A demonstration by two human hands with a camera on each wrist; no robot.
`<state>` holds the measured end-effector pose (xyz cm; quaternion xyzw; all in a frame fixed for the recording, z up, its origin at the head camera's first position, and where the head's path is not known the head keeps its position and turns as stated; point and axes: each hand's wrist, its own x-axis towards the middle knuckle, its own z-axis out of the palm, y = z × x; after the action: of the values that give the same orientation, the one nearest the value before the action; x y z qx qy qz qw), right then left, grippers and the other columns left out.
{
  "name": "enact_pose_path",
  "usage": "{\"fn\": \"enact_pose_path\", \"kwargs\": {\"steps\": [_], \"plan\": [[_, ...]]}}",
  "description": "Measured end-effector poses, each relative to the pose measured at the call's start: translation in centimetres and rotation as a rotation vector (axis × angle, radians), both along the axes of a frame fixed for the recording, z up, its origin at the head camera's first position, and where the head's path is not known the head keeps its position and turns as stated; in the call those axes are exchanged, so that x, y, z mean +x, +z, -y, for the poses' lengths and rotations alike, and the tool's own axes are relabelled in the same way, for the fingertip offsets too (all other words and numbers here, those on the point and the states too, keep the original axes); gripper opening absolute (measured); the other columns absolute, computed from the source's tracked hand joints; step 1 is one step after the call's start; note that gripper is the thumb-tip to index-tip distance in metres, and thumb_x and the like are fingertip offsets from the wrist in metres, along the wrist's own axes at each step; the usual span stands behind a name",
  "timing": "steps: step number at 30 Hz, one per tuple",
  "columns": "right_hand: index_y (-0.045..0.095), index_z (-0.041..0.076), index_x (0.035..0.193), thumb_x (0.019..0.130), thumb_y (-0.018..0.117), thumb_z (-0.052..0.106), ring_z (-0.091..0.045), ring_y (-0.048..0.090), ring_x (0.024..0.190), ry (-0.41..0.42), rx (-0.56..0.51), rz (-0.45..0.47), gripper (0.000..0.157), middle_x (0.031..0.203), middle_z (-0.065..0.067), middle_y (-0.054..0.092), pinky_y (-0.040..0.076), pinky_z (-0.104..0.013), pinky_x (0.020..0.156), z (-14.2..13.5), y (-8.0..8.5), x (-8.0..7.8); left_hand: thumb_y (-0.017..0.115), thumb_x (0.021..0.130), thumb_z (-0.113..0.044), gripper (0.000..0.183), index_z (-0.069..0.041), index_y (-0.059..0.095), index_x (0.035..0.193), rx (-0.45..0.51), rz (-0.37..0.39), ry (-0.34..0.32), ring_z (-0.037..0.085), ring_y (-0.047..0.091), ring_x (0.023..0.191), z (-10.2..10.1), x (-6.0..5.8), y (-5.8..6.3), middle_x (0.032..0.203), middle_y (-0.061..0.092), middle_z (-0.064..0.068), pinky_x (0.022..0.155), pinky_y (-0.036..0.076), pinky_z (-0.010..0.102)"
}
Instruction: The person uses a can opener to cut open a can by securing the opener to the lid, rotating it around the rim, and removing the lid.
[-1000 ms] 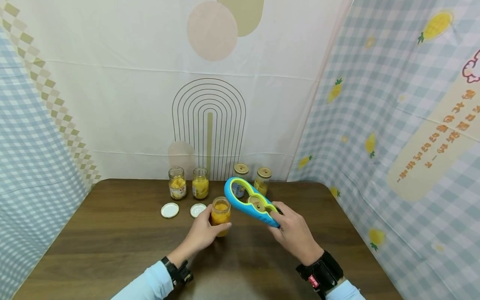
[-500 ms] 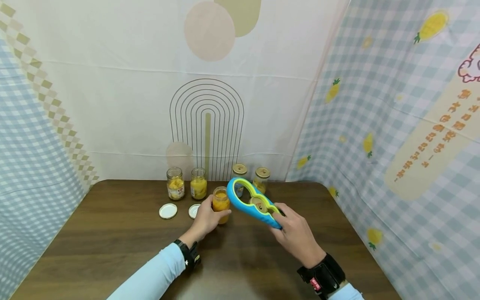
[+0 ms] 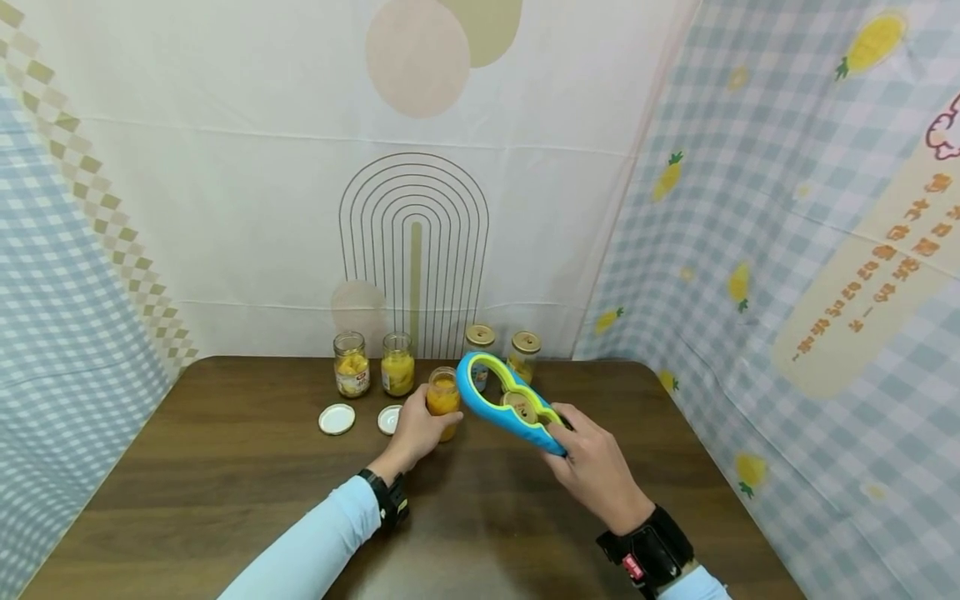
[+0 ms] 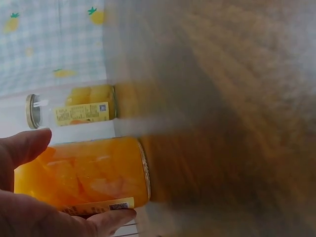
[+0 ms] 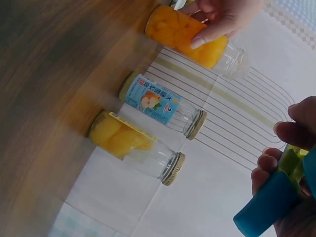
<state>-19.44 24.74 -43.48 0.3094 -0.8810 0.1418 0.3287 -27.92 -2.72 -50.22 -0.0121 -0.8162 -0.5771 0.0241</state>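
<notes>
My left hand (image 3: 417,427) grips an open glass jar (image 3: 443,393) of orange fruit pieces, upright toward the back of the table. In the left wrist view, thumb and fingers wrap the jar's (image 4: 98,170) sides. My right hand (image 3: 596,467) holds a blue jar opener (image 3: 495,414) with a lime-green inner edge, raised right of the jar. A gold lid (image 3: 519,407) shows within the opener's smaller opening. Behind the opener stand two jars with gold lids, one with a blue label (image 5: 154,99) and one with yellow fruit (image 5: 121,136).
Two open jars of yellow fruit, a left one (image 3: 352,367) and a right one (image 3: 398,367), stand at the table's back edge. Before them lie a white lid (image 3: 337,419) and a second white lid (image 3: 388,419), partly behind my left hand. A printed cloth (image 3: 262,208) hangs behind the table (image 3: 225,483).
My left hand has moved the open jar of orange fruit farther back on the table. The right hand and the jar opener have stayed nearly in place.
</notes>
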Motion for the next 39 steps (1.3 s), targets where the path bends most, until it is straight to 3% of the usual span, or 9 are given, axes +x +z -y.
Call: {"fn": "enact_pose_path", "kwargs": {"steps": [7, 13, 19, 24, 31, 39], "plan": [[0.064, 0.015, 0.082, 0.082, 0.091, 0.013, -0.017, 0.067, 0.088, -0.007, 0.004, -0.002, 0.027, 0.117, -0.013, 0.073, 0.059, -0.035, 0.070, 0.0, -0.1, 0.0, 0.081, 0.096, -0.021, 0.049, -0.005, 0.057, 0.135, 0.010, 0.003, 0.000, 0.031, 0.068, 0.115, -0.3, -1.8, 0.3, 0.128, 0.069, 0.017, 0.100, 0.059, 0.049], [0.067, 0.015, 0.083, 0.083, 0.091, 0.013, -0.016, 0.067, 0.088, 0.005, -0.010, 0.000, 0.024, 0.116, -0.012, 0.073, 0.059, -0.035, 0.071, 0.1, -0.2, -0.1, 0.078, 0.097, -0.023, 0.049, -0.003, 0.056, 0.136, -0.029, -0.013, 0.043, 0.031, 0.068, 0.109, -1.0, -3.8, 0.2, 0.123, 0.069, 0.017, 0.095, 0.059, 0.046], [0.067, 0.015, 0.084, 0.082, 0.092, 0.013, -0.015, 0.066, 0.088, 0.012, -0.006, 0.004, 0.025, 0.117, -0.012, 0.073, 0.059, -0.034, 0.070, 0.3, -0.2, 0.0, 0.077, 0.097, -0.022, 0.053, -0.001, 0.055, 0.140, -0.036, -0.027, 0.097, 0.036, 0.068, 0.117, -1.3, -5.3, 0.1, 0.127, 0.070, 0.021, 0.102, 0.058, 0.052], [0.065, 0.015, 0.083, 0.081, 0.093, 0.014, -0.015, 0.067, 0.088, 0.007, -0.001, 0.001, 0.028, 0.117, -0.012, 0.073, 0.058, -0.034, 0.070, 0.1, -0.3, 0.0, 0.076, 0.096, -0.023, 0.061, 0.003, 0.053, 0.146, -0.100, -0.034, 0.133, 0.039, 0.067, 0.123, -1.5, -6.4, 0.2, 0.133, 0.069, 0.024, 0.105, 0.056, 0.057], [0.063, 0.015, 0.082, 0.082, 0.093, 0.014, -0.015, 0.067, 0.089, -0.007, 0.009, 0.011, 0.029, 0.118, -0.012, 0.073, 0.058, -0.033, 0.070, 0.1, -0.4, 0.0, 0.075, 0.098, -0.019, 0.066, 0.004, 0.047, 0.153, -0.089, 0.006, 0.151, 0.044, 0.060, 0.134, -1.7, -7.3, 0.5, 0.144, 0.062, 0.028, 0.115, 0.051, 0.058], [0.064, 0.015, 0.082, 0.083, 0.092, 0.013, -0.014, 0.065, 0.087, 0.002, 0.010, 0.026, 0.028, 0.118, -0.013, 0.073, 0.057, -0.032, 0.069, 0.1, -0.5, 0.1, 0.077, 0.093, -0.011, 0.061, 0.005, 0.050, 0.146, -0.084, 0.016, 0.165, 0.044, 0.060, 0.131, -1.5, -9.1, -0.8, 0.139, 0.064, 0.028, 0.115, 0.049, 0.062]]}}
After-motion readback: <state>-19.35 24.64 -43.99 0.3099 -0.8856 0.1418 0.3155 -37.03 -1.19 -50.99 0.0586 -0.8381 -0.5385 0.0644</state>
